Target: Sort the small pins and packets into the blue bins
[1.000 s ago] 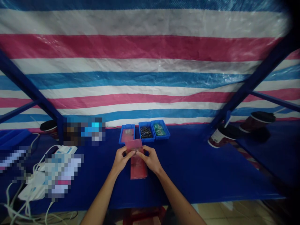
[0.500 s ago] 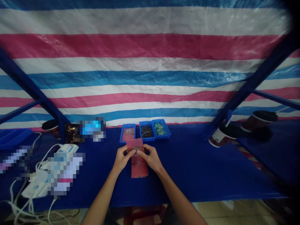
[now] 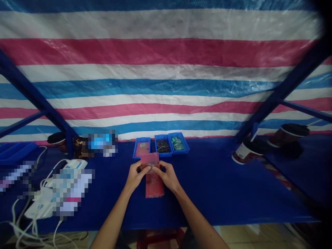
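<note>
A small translucent red plastic bag (image 3: 149, 158) is raised upright at the middle of the bench. My left hand (image 3: 135, 175) pinches its left side and my right hand (image 3: 169, 177) its right, both thumbs meeting at its lower part. Something small and dark shows by the thumb tips, too unclear to name. Beneath, a stack of similar red bags (image 3: 155, 188) lies flat. Just beyond my hands stand three blue bins: the left bin (image 3: 134, 152) holds a red bag with small pieces, the middle bin (image 3: 170, 152) dark screws or nails, the right bin (image 3: 185, 149) green-and-clear packets.
On the left lie a white power strip (image 3: 75, 163), tangled cables (image 3: 33, 226) and blurred-out items. A dark-lidded tub (image 3: 241, 155) stands on the right, with another tub (image 3: 282, 136) behind it. Blue frame posts and a striped tarp (image 3: 166, 86) close off the back.
Both hands keep the same pinch on the red bag and have hardly moved. The whole view has shifted very slightly.
</note>
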`<state>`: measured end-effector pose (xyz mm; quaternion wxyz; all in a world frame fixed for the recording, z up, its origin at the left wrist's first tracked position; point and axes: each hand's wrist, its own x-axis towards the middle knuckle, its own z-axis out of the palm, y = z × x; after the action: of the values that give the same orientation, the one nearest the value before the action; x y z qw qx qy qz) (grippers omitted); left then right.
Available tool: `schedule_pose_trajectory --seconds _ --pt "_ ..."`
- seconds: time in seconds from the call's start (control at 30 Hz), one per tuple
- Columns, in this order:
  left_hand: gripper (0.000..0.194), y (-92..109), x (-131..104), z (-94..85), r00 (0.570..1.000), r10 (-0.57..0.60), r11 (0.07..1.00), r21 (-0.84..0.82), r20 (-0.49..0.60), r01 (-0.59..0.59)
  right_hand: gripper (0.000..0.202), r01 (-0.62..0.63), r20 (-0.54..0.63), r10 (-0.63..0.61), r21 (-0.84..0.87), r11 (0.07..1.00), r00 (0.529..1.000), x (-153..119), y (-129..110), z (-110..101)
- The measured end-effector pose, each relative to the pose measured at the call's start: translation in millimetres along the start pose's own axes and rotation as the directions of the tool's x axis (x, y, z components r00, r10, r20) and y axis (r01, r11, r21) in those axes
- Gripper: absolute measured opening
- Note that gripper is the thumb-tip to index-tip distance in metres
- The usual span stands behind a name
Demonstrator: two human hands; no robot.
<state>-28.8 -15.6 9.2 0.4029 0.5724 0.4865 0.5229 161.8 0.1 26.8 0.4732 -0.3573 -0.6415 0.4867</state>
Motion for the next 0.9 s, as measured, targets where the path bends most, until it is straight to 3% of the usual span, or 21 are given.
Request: schedule_pose_trajectory --seconds 0.3,0.37,0.47,0.5,0.67,0.8,0.9 --pt "0.034 -2 0 -4.3 0.998 -0.014 0.999 0.037 -0.064 0.016 0.019 -0.002 -0.045 0.001 -0.012 1.000 0.999 -1 5 1" --pt "0.035 2 9 -11.3 0.985 0.012 0.999 0.054 -0.171 -0.003 0.016 -0.001 -0.108 0.002 0.005 1.000 0.994 0 5 -2" --pt "0.038 11 37 -29.1 0.915 0.082 0.991 0.130 -0.396 -0.033 0.020 -0.021 -0.195 0.026 0.028 0.999 0.980 2 4 -6" --pt "0.039 13 49 -36.0 0.911 0.101 0.985 0.170 -0.401 -0.035 0.021 -0.029 -0.213 0.035 0.031 0.999 0.977 2 5 -7" --pt "0.057 14 98 -59.0 0.983 0.013 0.857 0.509 -0.183 0.084 0.028 -0.036 -0.245 0.042 0.031 0.999 0.969 4 6 -9" --pt "0.065 11 105 -56.0 0.995 -0.085 0.783 0.615 -0.045 0.095 0.032 -0.027 -0.261 0.036 0.038 0.999 0.965 4 4 -9" --pt "0.064 15 102 -49.2 0.999 -0.034 0.656 0.755 0.002 0.021 0.034 -0.034 -0.259 0.040 0.029 0.999 0.965 4 3 -9"
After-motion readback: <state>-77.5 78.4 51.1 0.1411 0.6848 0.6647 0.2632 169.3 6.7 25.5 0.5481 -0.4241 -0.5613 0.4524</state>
